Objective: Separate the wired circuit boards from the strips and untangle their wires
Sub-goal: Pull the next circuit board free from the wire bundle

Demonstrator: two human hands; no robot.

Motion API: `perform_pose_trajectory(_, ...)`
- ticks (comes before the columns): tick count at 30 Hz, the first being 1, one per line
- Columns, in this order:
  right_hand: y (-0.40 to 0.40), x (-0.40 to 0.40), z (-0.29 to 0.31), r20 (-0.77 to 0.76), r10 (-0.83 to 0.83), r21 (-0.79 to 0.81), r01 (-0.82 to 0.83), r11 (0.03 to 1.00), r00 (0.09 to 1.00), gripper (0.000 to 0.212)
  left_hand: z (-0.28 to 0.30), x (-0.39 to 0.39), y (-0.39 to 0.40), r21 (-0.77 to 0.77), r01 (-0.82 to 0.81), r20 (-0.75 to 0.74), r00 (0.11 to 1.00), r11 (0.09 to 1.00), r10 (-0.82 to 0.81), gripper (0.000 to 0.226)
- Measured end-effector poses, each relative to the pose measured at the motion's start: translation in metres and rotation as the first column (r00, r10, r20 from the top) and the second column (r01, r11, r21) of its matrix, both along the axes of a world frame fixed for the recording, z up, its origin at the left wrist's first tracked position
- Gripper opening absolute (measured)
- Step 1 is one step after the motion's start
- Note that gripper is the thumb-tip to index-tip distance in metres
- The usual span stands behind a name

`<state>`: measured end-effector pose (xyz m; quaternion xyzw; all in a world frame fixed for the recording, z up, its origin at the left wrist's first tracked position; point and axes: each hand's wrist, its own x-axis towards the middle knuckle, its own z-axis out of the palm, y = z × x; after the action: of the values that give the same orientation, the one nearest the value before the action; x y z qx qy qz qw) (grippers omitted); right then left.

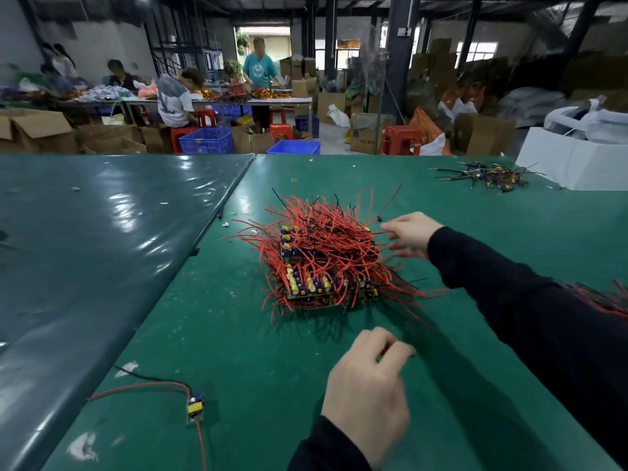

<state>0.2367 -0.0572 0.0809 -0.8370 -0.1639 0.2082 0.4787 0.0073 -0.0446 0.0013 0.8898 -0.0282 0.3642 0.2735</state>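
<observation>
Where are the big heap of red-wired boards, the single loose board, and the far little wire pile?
Heap of boards (323,260), head view, tangled red wires on top.
Single board (195,407), head view, its yellow component.
Far wire pile (489,175), head view, its middle.

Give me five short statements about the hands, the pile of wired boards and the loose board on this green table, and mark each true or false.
1. The right hand reaches with straight fingers into the right side of the pile of wired boards. True.
2. The left hand grips a board lifted off the pile. False: it is loosely curled near the table, in front of the pile, and no board shows in it.
3. A single board with red and black wires lies apart at the near left. True.
4. The pile's wires are mostly blue. False: they are mostly red, with some black.
5. A smaller heap of dark wire pieces lies at the far right of the table. True.
</observation>
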Motion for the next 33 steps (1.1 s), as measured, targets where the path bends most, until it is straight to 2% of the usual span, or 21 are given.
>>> perform_pose_trajectory(2,0.015,0.002,-0.002,-0.007,-0.003,-0.08,0.003,0.997,1.0,0.042,0.001,-0.002,-0.001,0.049,0.027,0.001,1.0,0.998,-0.027,0.029)
perform_pose_trajectory(4,0.023,0.003,-0.003,0.02,0.014,-0.186,-0.01,0.983,1.0,0.037,0.001,-0.001,0.0,0.086,0.024,0.01,1.0,0.996,-0.025,0.027)
perform_pose_trajectory(6,0.023,0.003,-0.003,-0.023,0.02,-0.206,-0.024,0.978,1.0,0.042,0.001,-0.001,0.001,0.106,0.022,0.012,1.0,0.994,-0.023,0.026)
perform_pose_trajectory(9,0.021,-0.001,0.004,-0.093,-0.015,-0.092,0.006,0.996,0.996,0.042,-0.001,0.0,0.0,0.141,0.026,0.017,0.999,0.99,-0.029,0.025)
perform_pose_trajectory(13,0.026,-0.01,0.019,-0.046,-0.082,0.119,0.087,0.989,0.996,0.034,-0.005,0.003,0.001,0.167,-0.002,0.044,0.999,0.986,-0.006,0.024)
perform_pose_trajectory(17,0.022,-0.027,0.03,-0.162,0.056,0.401,0.014,0.916,0.985,0.014,-0.007,0.003,0.001,0.115,-0.02,0.044,0.999,0.993,0.016,0.026)
perform_pose_trajectory(20,0.009,-0.046,0.036,-0.137,0.13,0.518,-0.041,0.855,0.982,0.009,-0.009,0.004,0.002,-0.007,-0.033,0.01,0.999,0.999,0.033,0.026)
perform_pose_trajectory(23,-0.008,-0.062,0.039,-0.112,0.107,0.628,-0.014,0.778,0.988,0.01,-0.007,0.005,0.005,-0.293,-0.083,-0.133,0.99,0.953,0.045,0.023)
perform_pose_trajectory(24,-0.015,-0.067,0.039,-0.113,0.087,0.669,0.011,0.743,0.99,0.01,-0.004,0.006,0.005,-0.448,-0.108,-0.179,0.984,0.887,0.029,0.017)
perform_pose_trajectory(25,-0.024,-0.072,0.038,-0.116,0.058,0.708,0.041,0.705,0.992,0.01,0.0,0.007,0.005,-0.633,-0.109,-0.202,0.979,0.766,-0.027,0.01)
perform_pose_trajectory(27,-0.043,-0.086,0.033,-0.135,0.01,0.777,0.099,0.621,0.991,0.009,0.009,0.01,0.01,-0.921,-0.039,-0.133,0.966,0.386,-0.22,0.028)
perform_pose_trajectory(28,-0.053,-0.094,0.028,-0.152,0.0,0.804,0.124,0.582,0.988,0.01,0.012,0.011,0.014,-0.986,0.025,-0.023,0.958,0.163,-0.286,0.039)
perform_pose_trajectory(30,-0.072,-0.114,0.013,-0.192,0.004,0.843,0.163,0.513,0.981,0.014,0.02,0.01,0.024,-0.966,0.16,0.214,0.935,-0.201,-0.285,0.048)
perform_pose_trajectory(31,-0.081,-0.124,0.004,-0.215,0.011,0.857,0.183,0.482,0.976,0.016,0.023,0.008,0.027,-0.928,0.219,0.304,0.913,-0.3,-0.273,0.053)
perform_pose_trajectory(33,-0.094,-0.146,-0.013,-0.266,0.013,0.856,0.23,0.463,0.964,0.013,0.024,0.006,0.031,-0.882,0.295,0.394,0.89,-0.368,-0.231,0.066)
